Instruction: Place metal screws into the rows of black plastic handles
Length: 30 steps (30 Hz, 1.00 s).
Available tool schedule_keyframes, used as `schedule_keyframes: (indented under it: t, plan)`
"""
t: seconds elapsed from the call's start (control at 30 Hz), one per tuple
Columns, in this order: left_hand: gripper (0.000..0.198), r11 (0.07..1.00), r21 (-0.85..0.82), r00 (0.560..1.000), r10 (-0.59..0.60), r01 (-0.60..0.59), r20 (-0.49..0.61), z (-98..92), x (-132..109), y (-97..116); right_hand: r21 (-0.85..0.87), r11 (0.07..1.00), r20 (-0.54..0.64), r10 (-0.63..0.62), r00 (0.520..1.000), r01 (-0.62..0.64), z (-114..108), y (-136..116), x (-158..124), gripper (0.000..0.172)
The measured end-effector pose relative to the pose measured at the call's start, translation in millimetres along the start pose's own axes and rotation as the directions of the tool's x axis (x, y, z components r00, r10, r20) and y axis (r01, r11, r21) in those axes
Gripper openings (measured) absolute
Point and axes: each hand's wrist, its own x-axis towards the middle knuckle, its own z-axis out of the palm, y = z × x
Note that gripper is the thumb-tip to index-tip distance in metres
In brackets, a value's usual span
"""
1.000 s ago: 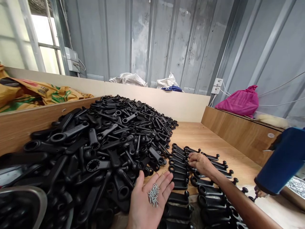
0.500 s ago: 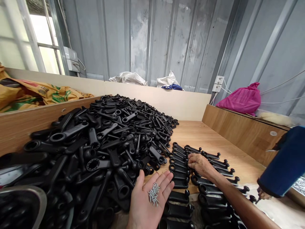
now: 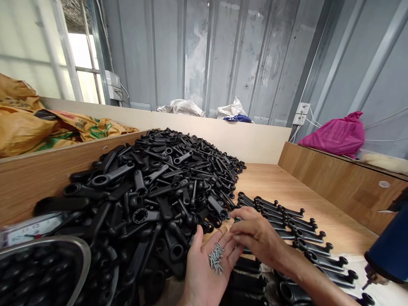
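My left hand (image 3: 207, 267) is palm up, fingers stretched out, and carries a small heap of silver screws (image 3: 216, 258). Over its fingertips is my right hand (image 3: 255, 231), its fingers bent and drawn together; whether a screw is between them cannot be made out. Beneath and beyond my right hand, black crank handles (image 3: 306, 223) with a ring at one end and a knob at the other lie in rows on the wooden table. To the left rises a big pile of loose black handles (image 3: 178, 170).
A metal-rimmed bowl (image 3: 84, 255) of round black knobs stands front left, beside a clock (image 3: 35, 229). A blue power screwdriver (image 3: 387, 250) hangs at the right, bit downward. Wooden side boards (image 3: 338, 191) edge the table. A pink bag (image 3: 334, 136) sits on the right ledge, yellow sacks (image 3: 63, 127) at left.
My right hand has moved left and nearer, from the rows of handles to the fingertips of my left hand. The view has shifted, so the scene sits further right.
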Motion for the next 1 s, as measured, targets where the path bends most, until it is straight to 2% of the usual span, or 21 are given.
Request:
schedule_keyframes:
  t: [0.07,0.13,0.23,0.3,0.4,0.5,0.6,0.7,0.87,0.93,1.0]
  plan:
    - [0.054,1.0,-0.001,1.0,0.008,-0.008,-0.009,4.5,-3.8,0.5,0.016,0.996,0.038,-0.083,0.996,0.082,4.5,-15.6,2.8,0.02]
    - [0.05,1.0,0.002,0.998,-0.007,0.007,-0.069,10.2,-8.5,1.6,0.01,0.994,0.064,-0.11,0.992,0.11,10.2,-23.6,3.7,0.017]
    - [0.05,1.0,0.007,0.998,-0.028,0.028,-0.062,15.4,-12.9,3.9,0.009,0.997,0.07,-0.075,0.995,0.074,19.2,-26.9,3.1,0.015]
    - [0.05,1.0,0.018,0.999,-0.014,0.014,-0.048,16.1,-13.9,5.2,0.068,0.996,0.057,-0.053,0.997,0.049,24.0,-27.2,2.8,0.019]
    - [0.048,0.999,0.042,0.996,0.019,-0.016,-0.083,16.3,-14.5,5.9,0.239,0.97,0.038,0.044,0.998,-0.052,27.2,-28.0,3.8,0.022]
    - [0.04,0.999,0.027,0.992,0.023,-0.02,-0.128,16.9,-15.4,4.8,0.406,0.893,0.079,0.179,0.981,-0.195,25.6,-28.6,5.5,0.018]
    - [0.039,1.0,0.007,0.995,0.021,-0.021,-0.097,16.9,-15.7,3.4,0.473,0.841,0.133,0.227,0.965,-0.264,22.8,-29.6,6.5,0.013]
    - [0.041,1.0,-0.008,0.997,0.021,-0.022,-0.08,15.8,-14.7,3.3,0.484,0.832,0.141,0.23,0.963,-0.27,23.6,-32.6,6.3,0.009]
    - [0.043,0.999,-0.044,1.0,0.009,-0.008,0.01,11.5,-10.2,3.3,0.444,0.874,0.065,0.187,0.98,-0.197,20.8,-30.4,8.2,0.008]
    - [0.047,0.999,-0.031,0.999,0.023,-0.025,-0.037,10.1,-8.8,2.5,0.37,0.907,0.017,0.209,0.978,-0.2,10.2,-16.6,10.9,0.009]
    - [0.056,0.999,-0.013,0.993,0.042,-0.044,-0.11,10.1,-8.6,2.0,0.275,0.928,-0.031,0.268,0.963,-0.249,-4.5,8.3,12.9,0.01]
